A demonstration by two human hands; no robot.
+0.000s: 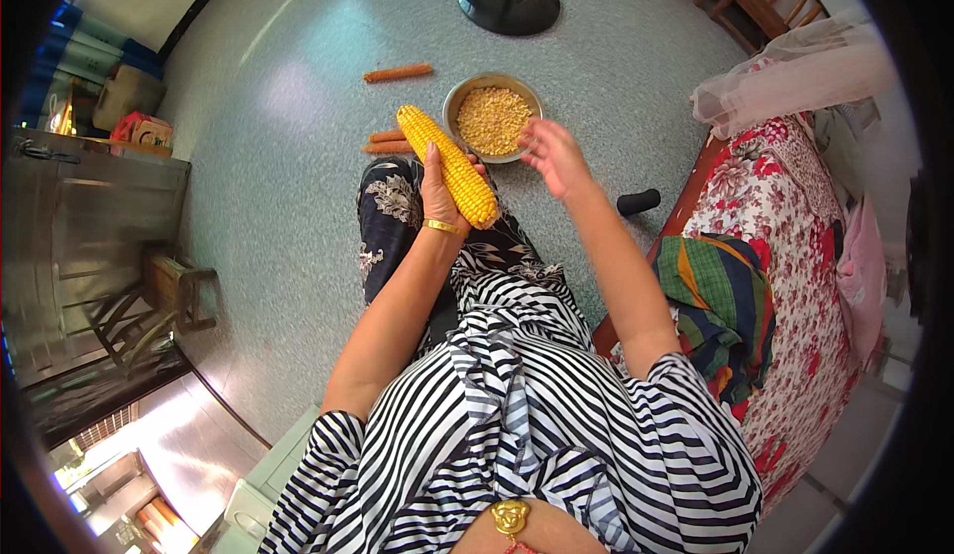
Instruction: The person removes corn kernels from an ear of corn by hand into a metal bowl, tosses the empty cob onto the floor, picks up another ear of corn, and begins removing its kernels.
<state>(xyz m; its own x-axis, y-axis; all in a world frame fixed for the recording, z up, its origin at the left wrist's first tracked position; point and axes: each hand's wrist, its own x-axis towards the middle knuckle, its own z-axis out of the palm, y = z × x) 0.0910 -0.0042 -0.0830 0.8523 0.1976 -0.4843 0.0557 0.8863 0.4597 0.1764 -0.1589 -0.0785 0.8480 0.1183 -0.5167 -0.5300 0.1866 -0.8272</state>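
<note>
My left hand (pixel 439 191) is wrapped around an ear of corn (pixel 452 171), full of yellow kernels and tilted with its narrow tip pointing away to the left. On the floor just beyond it stands a round metal bowl (pixel 450 107) holding loose corn kernels (pixel 492 120). My right hand (pixel 556 159) hovers by the bowl's right rim, its fingers loosely bent, apart and slightly blurred, with nothing visible in them. Bare reddish-brown corn cobs (pixel 388 147) lie left of the bowl, close to my knee, and another cob (pixel 397 73) rests farther away.
A black round stand base (pixel 509 15) is on the floor ahead. To the right is a bed with a floral cover (pixel 785 246) and a green plaid cloth (pixel 711 291); a black rounded object (pixel 638 202) lies beside it. A small wooden stool (pixel 174 286) stands left.
</note>
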